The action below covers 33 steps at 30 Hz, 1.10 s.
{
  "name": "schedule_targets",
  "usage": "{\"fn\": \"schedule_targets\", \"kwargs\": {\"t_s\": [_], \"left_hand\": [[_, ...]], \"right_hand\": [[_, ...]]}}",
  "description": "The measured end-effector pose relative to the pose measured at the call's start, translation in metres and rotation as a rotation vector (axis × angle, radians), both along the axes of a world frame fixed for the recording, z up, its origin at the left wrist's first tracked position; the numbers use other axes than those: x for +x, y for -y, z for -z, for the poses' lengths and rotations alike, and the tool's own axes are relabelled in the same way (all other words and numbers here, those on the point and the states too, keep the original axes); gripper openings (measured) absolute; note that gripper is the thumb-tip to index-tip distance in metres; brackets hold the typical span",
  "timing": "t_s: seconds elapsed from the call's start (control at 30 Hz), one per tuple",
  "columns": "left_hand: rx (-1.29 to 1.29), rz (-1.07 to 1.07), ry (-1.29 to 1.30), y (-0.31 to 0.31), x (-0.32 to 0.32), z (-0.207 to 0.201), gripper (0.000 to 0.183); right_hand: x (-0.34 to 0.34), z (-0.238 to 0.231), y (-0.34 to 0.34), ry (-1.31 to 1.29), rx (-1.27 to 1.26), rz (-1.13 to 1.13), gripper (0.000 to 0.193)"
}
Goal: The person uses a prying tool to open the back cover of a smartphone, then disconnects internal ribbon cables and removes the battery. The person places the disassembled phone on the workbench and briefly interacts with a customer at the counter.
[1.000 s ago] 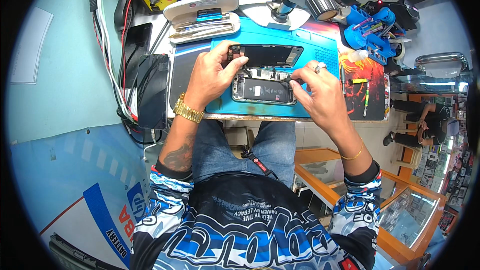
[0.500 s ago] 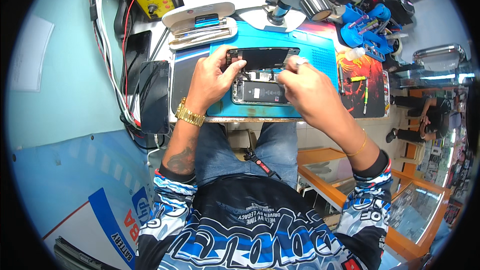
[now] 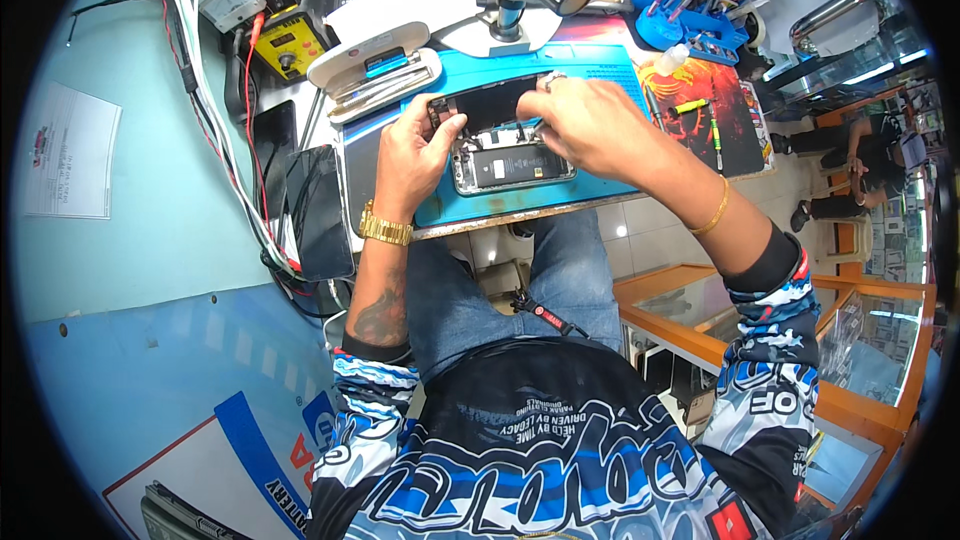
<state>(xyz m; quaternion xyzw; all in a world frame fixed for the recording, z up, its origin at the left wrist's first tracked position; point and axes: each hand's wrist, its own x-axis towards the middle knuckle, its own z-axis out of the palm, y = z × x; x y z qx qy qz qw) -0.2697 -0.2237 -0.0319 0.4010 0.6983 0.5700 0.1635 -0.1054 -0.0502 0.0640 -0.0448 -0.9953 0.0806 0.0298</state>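
An opened phone body (image 3: pixel 462 183) lies on a blue repair mat (image 3: pixel 440 208), with its black battery (image 3: pixel 503 168) and circuit board parts exposed. The dark screen panel (image 3: pixel 490 103) is lifted along the far side of the body. My left hand (image 3: pixel 410 162) is closed on the panel's left end, thumb on the near face. My right hand (image 3: pixel 598 130) is bent over the right part of the phone, fingers pinched above the board. Whatever those fingers hold is hidden behind the hand.
An open tool case (image 3: pixel 375 90) sits behind the mat, beneath a microscope (image 3: pixel 505 30). Another phone (image 3: pixel 325 210) rests at the left. Screwdrivers (image 3: pixel 716 135), a small bottle (image 3: pixel 670 60) and a blue tool holder (image 3: pixel 660 25) stand or lie at the right.
The view has tilted and shifted. My right hand's fingers have moved left and inward over the phone, from a fist near its right end to a pinch. My left hand still grips the panel.
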Motion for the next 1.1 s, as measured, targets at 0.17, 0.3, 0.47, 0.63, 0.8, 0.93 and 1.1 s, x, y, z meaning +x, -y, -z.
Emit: {"fn": "schedule_targets", "kwargs": {"t_s": [0.17,0.3,0.47,0.63,0.8,0.93,1.1], "left_hand": [[0.045,0.014,0.035,-0.002,-0.001,0.008,0.021],[0.040,0.016,0.025,0.001,-0.001,0.005,0.021],[0.046,0.030,0.032,-0.001,-0.004,0.016,0.020],[0.016,0.005,0.001,0.002,-0.001,0.005,0.020],[-0.020,-0.010,0.003,0.004,0.000,0.000,0.021],[-0.075,0.003,0.002,0.004,0.002,-0.008,0.021],[0.024,0.000,0.010,0.003,-0.001,0.005,0.019]], "right_hand": [[0.000,-0.003,0.007,0.025,0.038,0.084,0.017],[-0.005,-0.003,0.009,0.007,0.080,0.048,0.018],[-0.007,-0.005,0.011,0.025,0.097,-0.002,0.024],[-0.008,-0.006,0.010,0.035,0.062,0.019,0.030],[-0.005,-0.007,0.009,0.063,0.053,0.071,0.027],[0.003,-0.006,0.009,-0.016,0.002,0.084,0.024],[-0.001,-0.004,0.008,0.007,0.001,0.090,0.021]]}}
